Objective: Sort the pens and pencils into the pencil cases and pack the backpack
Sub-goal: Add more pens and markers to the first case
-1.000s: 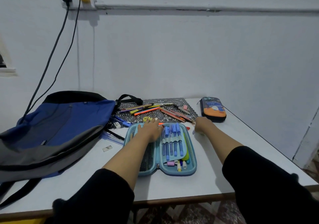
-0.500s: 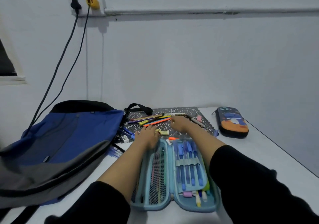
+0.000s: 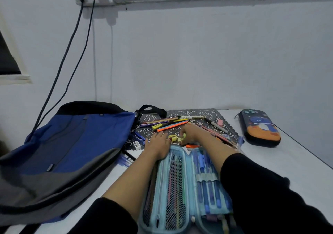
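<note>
The fingers [image 3: 184,130] of the right hand [image 3: 193,133] are curled and seem to pinch a small yellow piece [image 3: 182,138] on the patterned mat [image 3: 198,115], just beyond the open pencil case [image 3: 173,179]. The left hand [image 3: 158,144] lies flat on the case's far end. It is best to lift the piece straight up, keep the case pressed down, and not sweep the loose pens and pencils [image 3: 171,124].

L sleeve [image 3: 106,217] black, fuzzy fabric; R sleeve [image 3: 273,194] same; both end mid-forearm; L hand [image 3: 158,144], R hand [image 3: 191,134] bare.

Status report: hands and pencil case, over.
Left hand flat on open blue case. Right hand pinching small yellow piece. Loose pencils on mat beyond.
</note>
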